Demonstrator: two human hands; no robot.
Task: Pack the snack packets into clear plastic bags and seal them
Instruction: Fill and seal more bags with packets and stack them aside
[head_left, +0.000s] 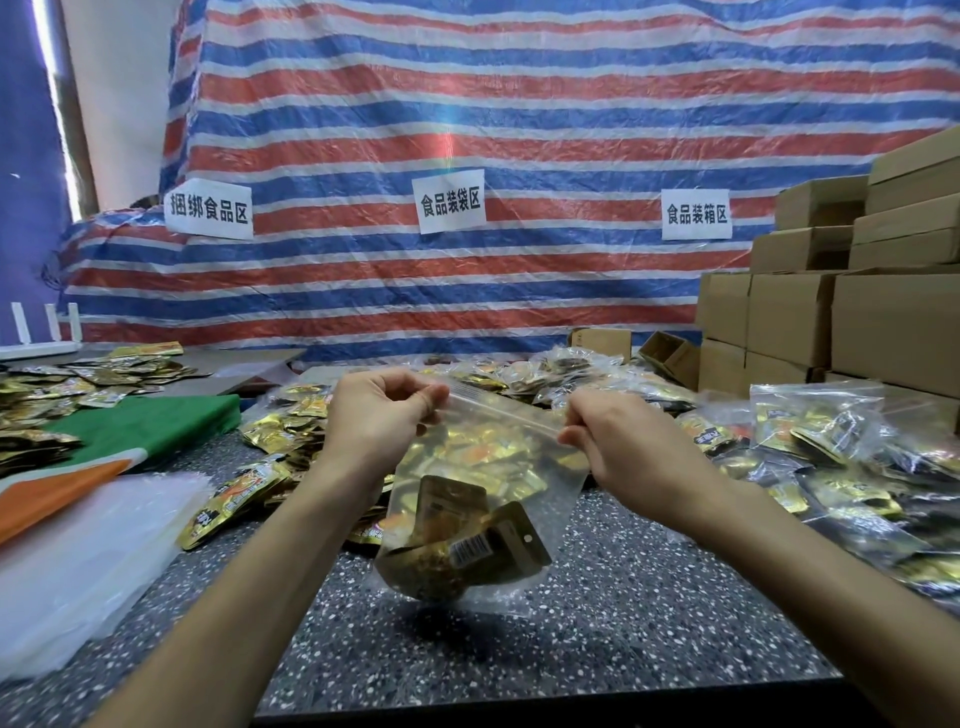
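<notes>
Clear glossy plastic bag (524, 467), shiny gold foil packets (457, 540), speckled stone-like tabletop (597, 623), matt cardboard boxes (789, 317)

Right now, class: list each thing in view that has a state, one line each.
clear bag: held above the table, packets inside, seal unclear.
left hand: pinches the bag's top corner.
right hand: pinches the other top corner.
filled bags: piled on the table.
cardboard boxes: stacked.
</notes>
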